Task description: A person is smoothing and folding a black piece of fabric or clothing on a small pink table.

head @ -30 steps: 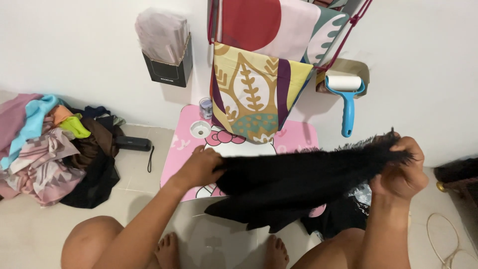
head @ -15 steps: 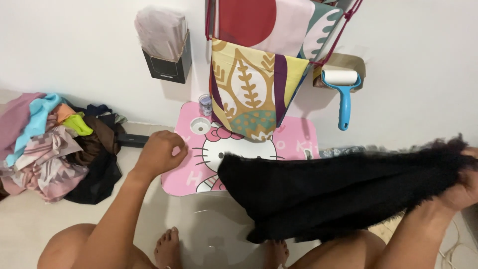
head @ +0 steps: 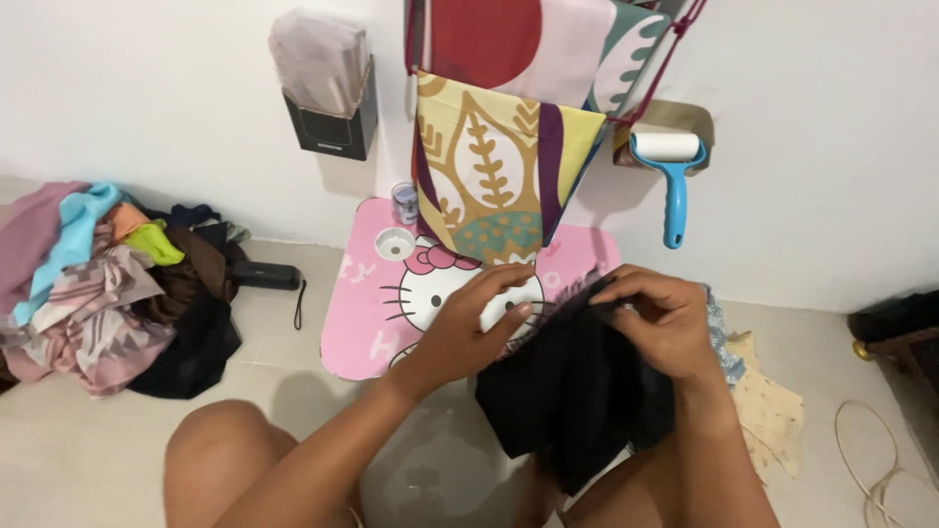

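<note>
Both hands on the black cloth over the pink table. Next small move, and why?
Probably lower the black cloth onto the pink table and flatten it. The right hand pinches its top edge, the left hand touches it beside, and the cloth hangs bunched off the table's front.

One head-worn camera looked steeply down from the seated person's own eye level, facing a white wall [head: 176, 88] and the tiled floor [head: 78, 460] below it, close enough that forearms and knees filled the lower frame
</note>
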